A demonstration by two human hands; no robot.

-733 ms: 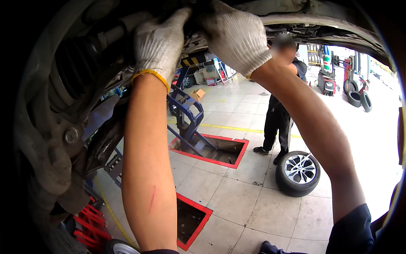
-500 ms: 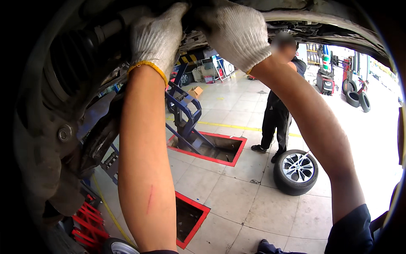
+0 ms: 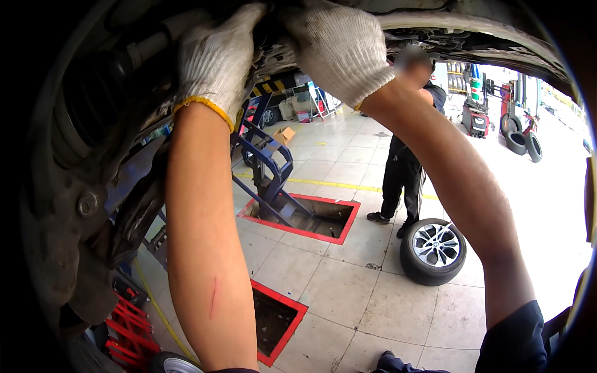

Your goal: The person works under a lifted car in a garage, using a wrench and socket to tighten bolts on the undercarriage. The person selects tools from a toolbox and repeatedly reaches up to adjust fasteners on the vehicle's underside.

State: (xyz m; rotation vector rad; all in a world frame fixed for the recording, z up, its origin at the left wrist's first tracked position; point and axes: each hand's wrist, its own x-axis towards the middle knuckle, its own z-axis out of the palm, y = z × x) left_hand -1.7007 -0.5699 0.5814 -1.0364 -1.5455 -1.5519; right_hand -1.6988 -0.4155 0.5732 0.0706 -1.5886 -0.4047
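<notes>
Both my arms reach up under a raised vehicle, whose dark underside [image 3: 429, 38] spans the top of the view. My left hand [image 3: 217, 59], in a white knitted glove with a yellow cuff, is closed up among the dark parts, thumb side toward the middle. My right hand [image 3: 342, 53], gloved alike, is closed just to the right of it. Deep shadow hides what the fingers grip. Left of my left hand are a ribbed black rubber boot [image 3: 99, 93] and a dirty metal suspension part with a bolt [image 3: 87, 204].
A person in dark clothes [image 3: 404, 174] stands ahead, arms raised under the vehicle. A wheel [image 3: 433, 252] lies on the tiled floor. Red-edged floor pits [image 3: 348, 224], a blue lift frame [image 3: 267, 155], a red scissor-like frame [image 3: 130, 329] and loose tyres [image 3: 516, 142] are around.
My left hand and forearm have shifted slightly left, and my right hand a little left too. Both hands stay closed up under the vehicle. The view has moved slightly.
</notes>
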